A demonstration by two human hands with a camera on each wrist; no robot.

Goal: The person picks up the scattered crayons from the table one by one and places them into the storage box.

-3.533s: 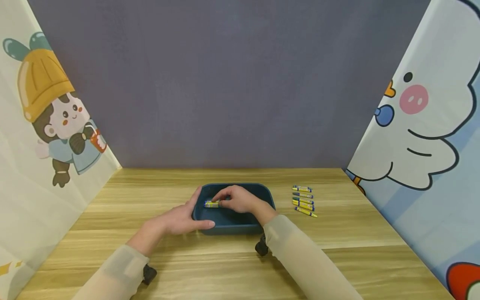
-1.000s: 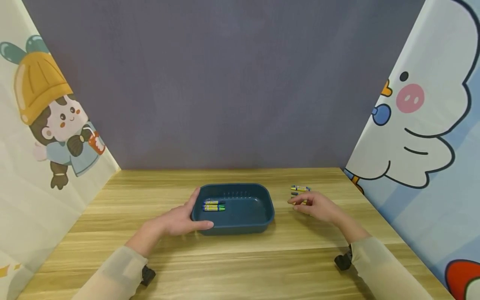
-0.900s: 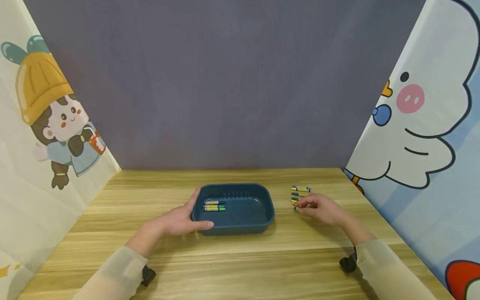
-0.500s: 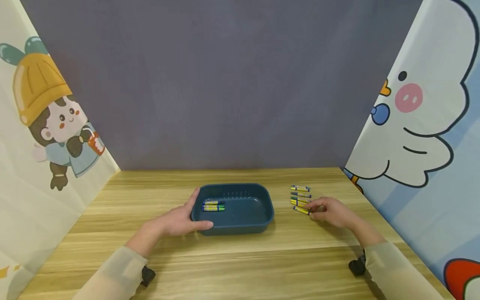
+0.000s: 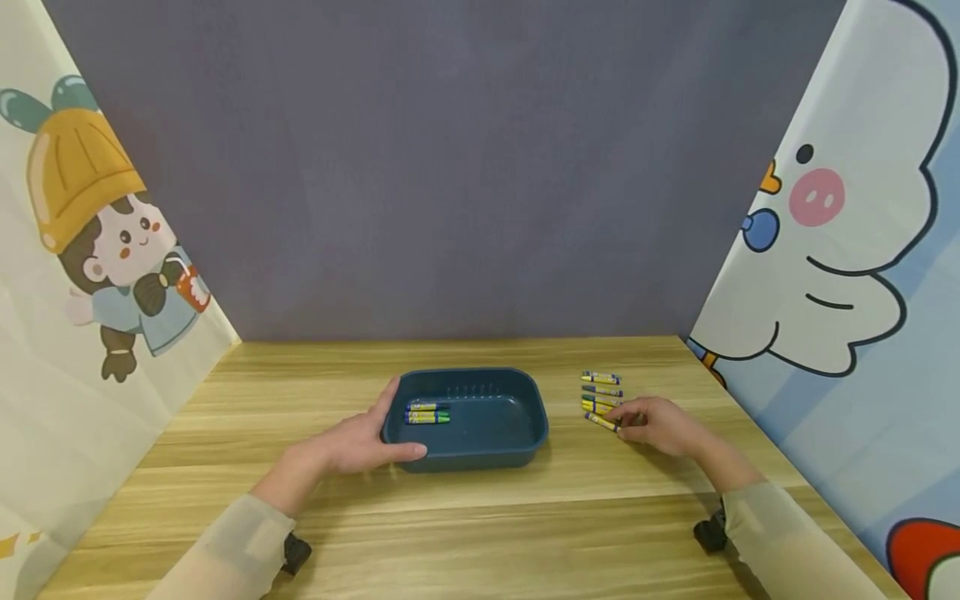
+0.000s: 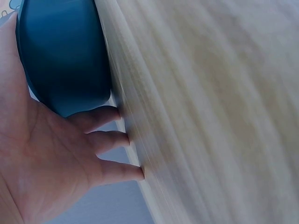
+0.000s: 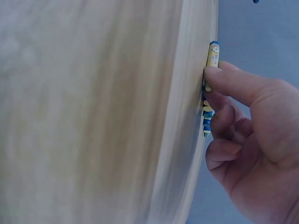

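The left hand (image 5: 352, 444) is cupping the tray (image 5: 480, 454), fingers loosely spread along its near-left corner. The right hand (image 5: 660, 425) is pinching the nearest crayon (image 5: 602, 422) on the table (image 5: 480, 517), fingertips closed round it.

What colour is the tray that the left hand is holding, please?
The tray is dark teal blue, clearest in the head view.

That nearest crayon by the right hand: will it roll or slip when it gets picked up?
The nearest crayon looks thin and round, so it may roll on the smooth wooden table if nudged. It probably stays stiff and light. Its paper wrapper should give the right hand a fair grip at its end.
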